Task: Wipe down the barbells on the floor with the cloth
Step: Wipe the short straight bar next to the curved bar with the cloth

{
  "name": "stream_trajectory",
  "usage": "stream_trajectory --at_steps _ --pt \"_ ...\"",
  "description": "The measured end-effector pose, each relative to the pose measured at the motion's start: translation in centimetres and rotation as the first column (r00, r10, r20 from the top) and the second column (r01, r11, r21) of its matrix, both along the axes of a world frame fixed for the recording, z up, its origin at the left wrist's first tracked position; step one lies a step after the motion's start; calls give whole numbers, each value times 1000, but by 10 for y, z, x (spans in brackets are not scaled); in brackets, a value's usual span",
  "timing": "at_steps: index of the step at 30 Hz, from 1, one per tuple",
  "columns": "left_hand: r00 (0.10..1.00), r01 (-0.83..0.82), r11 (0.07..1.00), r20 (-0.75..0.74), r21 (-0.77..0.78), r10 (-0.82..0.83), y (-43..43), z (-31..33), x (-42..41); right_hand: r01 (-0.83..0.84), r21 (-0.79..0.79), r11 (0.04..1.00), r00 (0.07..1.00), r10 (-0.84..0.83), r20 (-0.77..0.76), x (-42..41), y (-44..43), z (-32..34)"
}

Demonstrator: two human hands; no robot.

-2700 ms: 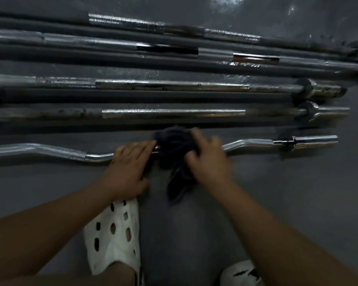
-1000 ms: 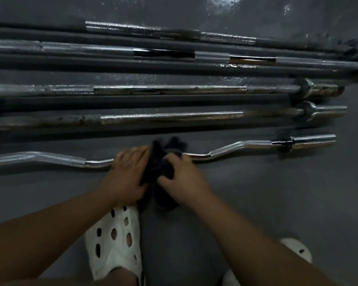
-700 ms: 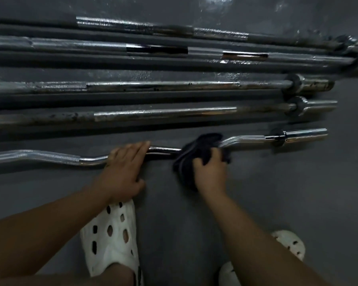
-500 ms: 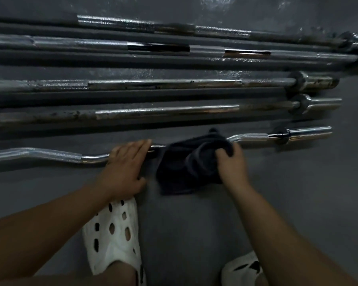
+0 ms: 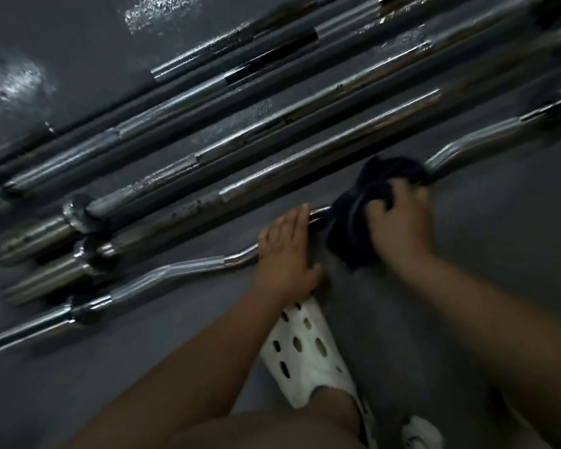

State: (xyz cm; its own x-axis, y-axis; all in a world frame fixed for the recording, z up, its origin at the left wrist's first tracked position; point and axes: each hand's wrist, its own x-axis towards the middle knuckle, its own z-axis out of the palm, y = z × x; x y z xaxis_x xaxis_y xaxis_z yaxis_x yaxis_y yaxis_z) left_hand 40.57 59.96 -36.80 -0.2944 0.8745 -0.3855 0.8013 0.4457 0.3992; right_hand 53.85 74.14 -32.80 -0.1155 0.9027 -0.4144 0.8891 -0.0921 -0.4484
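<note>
Roughly at the middle of the view, a chrome curl bar [image 5: 188, 265] is laid on the grey floor [image 5: 78, 400], running from 8 o'clock to 2 o'clock across the frame. A dark cloth [image 5: 347, 228] is bunched around the bar's central section, and part of it is draped down onto the floor toward 6 o'clock. The cloth is gripped by the right hand [image 5: 402, 222], whose fingers are curled into the fabric on top of the bar. Just beside it, at 8 o'clock from the cloth, the left hand [image 5: 285, 254] is laid flat over the bar with the fingers straight and close together, pointing toward 12 o'clock; nothing is clasped by it. The 2 hands are nearly touching, with only the edge of the cloth between them.

Beyond the curl bar, on its 11 o'clock side, 4 straight barbells [image 5: 305, 157] are laid side by side, roughly parallel to it. Rust-like spots are seen on the nearest one. Their collared left ends are gathered at 9 o'clock.

At 6 o'clock from the left hand, a white perforated clog [image 5: 305, 348] is worn on a foot. Much of the frame is smeared by motion blur, so finer surface detail cannot be told.
</note>
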Motion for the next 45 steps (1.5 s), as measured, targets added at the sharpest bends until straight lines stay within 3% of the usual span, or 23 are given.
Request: stream_trajectory --at_steps 3,5,7,9,11,12,14,15,16,18,21,22,24,27,29,31,34,36,39,41,43,45 --pt "999 40 999 -4 -21 -40 -1 -1 -3 -359 -158 920 916 315 -250 -18 -34 -9" --pt "1000 17 1000 2 9 -17 -1 -2 -2 -235 -4 972 932 224 -285 -6 -3 -7" --pt "999 -7 999 33 33 6 -1 -2 -1 44 133 990 984 -20 -178 21 35 -6" --pt "999 -9 999 34 33 7 0 1 0 126 139 982 991 -119 -53 36 38 -5" --pt "1000 -11 1000 13 16 11 1 1 0 -14 6 1000 999 14 30 22 3 -7" --pt "1000 -7 1000 7 5 7 2 1 0 -169 -37 985 983 171 71 8 -18 -7" --pt "1000 1 1000 11 -7 -1 2 1 0 -474 -65 878 876 477 67 -7 -38 -5" --pt "1000 3 1000 13 -8 -3 1 0 0 -544 -20 839 839 545 9 -9 -30 0" --pt "1000 4 1000 19 -7 -4 0 -1 -1 -540 73 838 837 544 -60 -7 -15 5" --pt "999 -6 1000 34 -9 6 -1 0 -2 -346 221 912 918 378 -118 8 28 10" --pt "999 -26 1000 33 -10 26 1 6 0 -35 227 973 999 35 2 31 50 5" --pt "999 -27 999 35 -21 27 2 8 1 -37 190 981 997 23 78 29 38 2" --pt "998 -23 999 49 -37 25 4 10 2 -176 65 982 977 167 130 18 12 -3" --pt "998 -21 999 60 -37 23 2 10 0 -386 -92 918 922 387 -14 14 22 6" --pt "998 -19 1000 61 -9 20 1 9 0 -349 -22 937 937 348 -15 26 49 12" --pt "998 -23 1000 60 6 23 1 9 1 -205 48 978 974 199 107 38 65 10" --pt "999 -19 1000 48 -17 19 1 9 1 -113 -63 992 990 117 76 16 24 10" --pt "999 -19 1000 50 -21 20 2 9 1 -232 -104 967 969 240 67 -2 -15 6" --pt "998 -15 1000 55 -12 16 2 7 0 -495 -85 865 865 500 46 -6 -29 9" --pt "999 -8 1000 47 -10 8 1 6 0 -453 -22 891 890 450 -81 8 4 17" --pt "999 -17 1000 41 9 16 0 5 1 -251 58 966 957 257 -135 32 53 17" --pt "999 -23 1000 47 11 23 1 6 1 -176 23 984 982 174 74 45 80 15"
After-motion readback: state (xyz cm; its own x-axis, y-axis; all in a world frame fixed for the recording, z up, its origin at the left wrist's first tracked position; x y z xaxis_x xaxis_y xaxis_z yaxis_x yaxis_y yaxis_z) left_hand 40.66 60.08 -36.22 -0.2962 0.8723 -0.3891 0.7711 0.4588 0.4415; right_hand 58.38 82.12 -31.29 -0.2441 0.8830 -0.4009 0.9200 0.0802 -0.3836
